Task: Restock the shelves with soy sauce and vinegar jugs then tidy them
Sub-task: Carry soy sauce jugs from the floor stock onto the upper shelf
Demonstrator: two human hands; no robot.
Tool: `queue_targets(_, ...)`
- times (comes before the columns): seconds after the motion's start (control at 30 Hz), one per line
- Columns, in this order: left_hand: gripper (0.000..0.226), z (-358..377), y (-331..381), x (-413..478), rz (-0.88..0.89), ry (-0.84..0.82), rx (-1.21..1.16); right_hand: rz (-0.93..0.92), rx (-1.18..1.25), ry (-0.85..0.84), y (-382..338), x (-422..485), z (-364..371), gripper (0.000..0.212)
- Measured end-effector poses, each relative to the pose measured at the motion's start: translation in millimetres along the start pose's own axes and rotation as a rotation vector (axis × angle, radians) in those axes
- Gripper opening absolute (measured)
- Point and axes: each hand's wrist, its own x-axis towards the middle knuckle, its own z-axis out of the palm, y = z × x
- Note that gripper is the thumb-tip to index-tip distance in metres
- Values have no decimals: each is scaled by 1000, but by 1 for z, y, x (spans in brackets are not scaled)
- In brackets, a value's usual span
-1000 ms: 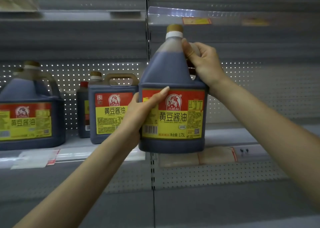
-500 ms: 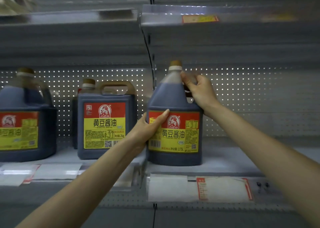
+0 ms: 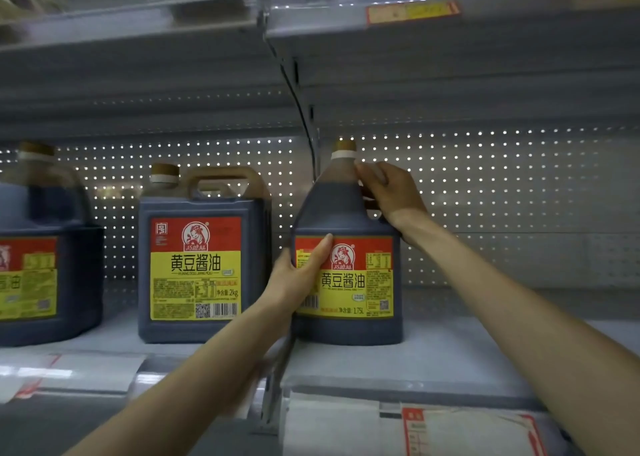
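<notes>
The shelf (image 3: 478, 358) takes up most of my view, with a perforated back panel behind it and open room to the right. The jug (image 3: 346, 213) I'm stocking stands upright on it, base down as far as I can tell, just right of the upright post. It sits back from the front edge, label facing me so shoppers can read it.

To its left is a square jug (image 3: 197, 268), close beside it but apart, and a left jug (image 3: 41, 248) at the frame's edge. I'd judge I'm lining mine up with that row.

My right hand (image 3: 391, 192) is curled round the handle up by the neck, bearing the weight and steering. My left hand (image 3: 298, 279) clasps the front left corner, thumb across the label, the other fingers hidden round the side; that steadies it against tipping. The cap (image 3: 344, 149) is on.
</notes>
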Motion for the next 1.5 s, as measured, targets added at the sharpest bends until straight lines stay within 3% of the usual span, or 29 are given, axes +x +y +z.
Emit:
queue_targets(0.17, 32, 1, 0, -3, 31, 7, -7, 21, -25, -55, 0, -2, -1, 27)
queue_targets(0.4, 46, 0, 10, -18, 100, 19, 60, 99, -97, -30, -5, -18, 0, 18)
queue_targets(0.53, 50, -12, 6, -33, 198, -50, 176, 175, -343, -4, -8, -45, -9, 40)
queue_targets(0.63, 46, -28, 5, -52, 422, -81, 324, 193, -409, -32, -6, -78, -21, 48)
queue_targets(0.7, 53, -34, 6, -59, 597, -34, 527, 209, -556, -60, -5, -102, -31, 59)
queue_targets(0.8, 64, -35, 6, -69, 721, 65, 851, 223, -894, -86, -4, -137, -50, 85)
queue_targets(0.93, 75, -26, 1, -74, 742, 59, 1057, 213, -1349, -100, -26, -181, -84, 67)
queue_targets(1.13, 81, -3, -2, -87, 773, 14, 1121, 332, -1717, -16, -63, -229, -141, 92)
queue_targets(1.33, 84, 45, 5, -123, 796, -65, 1077, 532, -1771, 45, -107, -293, -188, 70)
queue_targets(1.5, 85, 101, 1, -165, 814, -201, 1036, 649, -1841, 92, -156, -351, -227, 70)
